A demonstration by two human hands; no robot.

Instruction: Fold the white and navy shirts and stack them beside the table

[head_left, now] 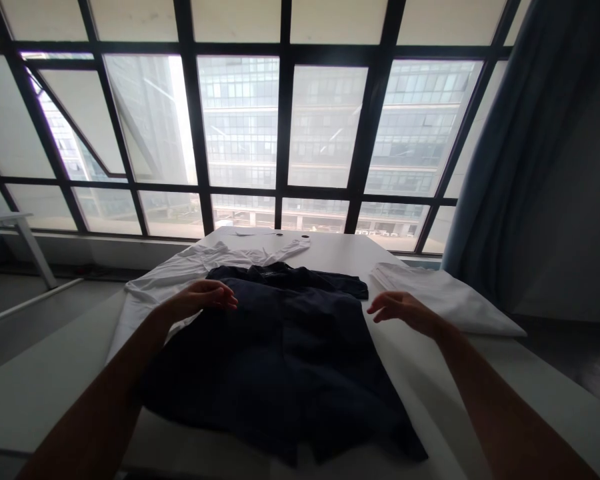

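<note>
table [420,373] white, under dark shirt [285,347], facing gridded window [285,127]

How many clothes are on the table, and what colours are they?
Dark navy garment: 1
White garments: 2, one partly under the navy one and one folded at the right
Total: 3

Spread flat on white table [430,380], slightly wrinkled dark navy shirt [280,347], collar at twelve o'clock, hem by six o'clock edge.
</note>
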